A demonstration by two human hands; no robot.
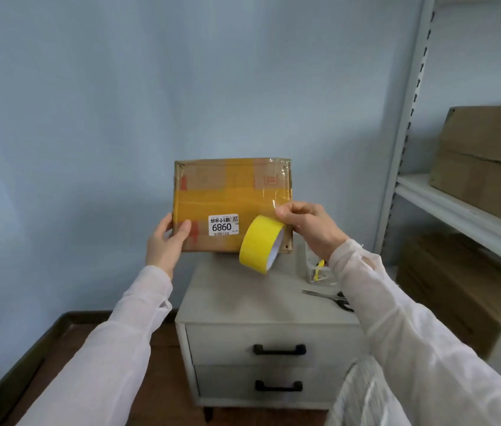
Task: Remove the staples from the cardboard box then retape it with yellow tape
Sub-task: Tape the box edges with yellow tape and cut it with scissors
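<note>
A flat cardboard box (pixel 227 186) stands tilted upright above the nightstand, its face toward me, with yellow tape bands across it and a white label reading 0989 upside down. My left hand (pixel 166 241) grips the box's lower left edge, thumb on the front. My right hand (pixel 307 224) pinches the tape at the box's right edge, and the yellow tape roll (pixel 260 244) hangs from that strip just below my fingers, in front of the box's lower right corner. No staples are visible.
A grey two-drawer nightstand (pixel 243 302) stands below. On its right side lie scissors (pixel 332 298) and a clear container (pixel 317 272) with a yellow item. A metal shelf (pixel 458 210) at right holds large cardboard boxes (pixel 486 161). Blue wall behind.
</note>
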